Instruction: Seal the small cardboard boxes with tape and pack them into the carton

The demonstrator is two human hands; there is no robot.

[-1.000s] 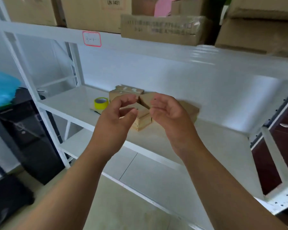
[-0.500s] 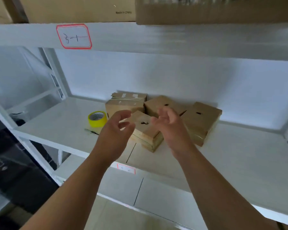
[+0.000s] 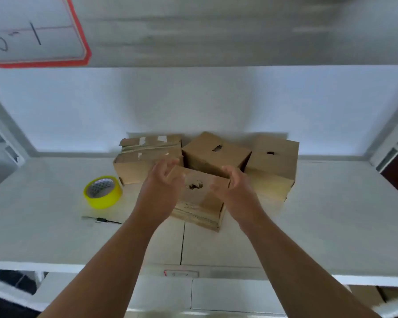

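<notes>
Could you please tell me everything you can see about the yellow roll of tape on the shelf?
The yellow tape roll is a squat ring of glossy, translucent-looking tape on a pale core with a patterned inner face. It lies flat, hole upward, on the white shelf, left of the cardboard boxes and apart from them. Only the shelf touches it. No loose end shows.

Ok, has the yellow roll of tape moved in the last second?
No. The yellow roll of tape lies left of the taped cardboard box on the white shelf, as before; only the camera came closer.
</notes>
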